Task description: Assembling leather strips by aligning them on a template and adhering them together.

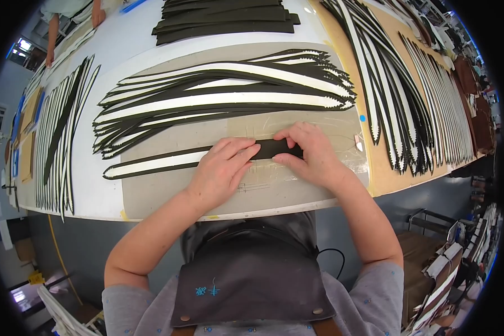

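Observation:
A long black strap [168, 162] with a white band down its middle lies crosswise before me, its pointed left end on the board. Further right it shows plain black. My left hand [221, 165] rests across it near the middle, fingertips and thumb closed on it. My right hand [313, 157] grips the plain black part between thumb at the near edge and fingers at the far edge; the very end is hidden under that hand. Just beyond lies a big bundle of similar black-and-white straps [224, 101], zigzag-cut at their right ends.
A grey mat [179, 196] lies under the strap on the white table. Black strips [224, 22] are stacked at the back. More straps lie left [67, 134] and on a brown board [397, 101] at right. Another person's hand [98, 15] shows at far left.

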A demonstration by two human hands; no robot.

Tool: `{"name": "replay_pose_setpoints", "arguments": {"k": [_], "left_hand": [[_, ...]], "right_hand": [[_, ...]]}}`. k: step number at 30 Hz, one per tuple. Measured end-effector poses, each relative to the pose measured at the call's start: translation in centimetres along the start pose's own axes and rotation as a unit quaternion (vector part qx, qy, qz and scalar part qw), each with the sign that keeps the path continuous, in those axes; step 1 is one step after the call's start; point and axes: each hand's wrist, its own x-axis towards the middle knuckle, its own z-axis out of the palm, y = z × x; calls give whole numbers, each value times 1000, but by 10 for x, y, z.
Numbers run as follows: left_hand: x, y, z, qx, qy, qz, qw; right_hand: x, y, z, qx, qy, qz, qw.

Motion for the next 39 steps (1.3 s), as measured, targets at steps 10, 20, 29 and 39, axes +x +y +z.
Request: {"name": "replay_pose_setpoints", "arguments": {"k": [10,20,29,39], "left_hand": [[0,-1,3,62,-25,35,997],[-2,-2,6,118,-36,43,991],[3,7,4,161,-69,54,983],[7,27,13,214,-71,29,974]], "right_hand": [[4,-5,-2,-7,-6,15,1000],[-1,-6,-19,47,-21,76,996],[15,-6,-30,23,-65,159,985],[18,5,-34,34,-89,166,981]]}}
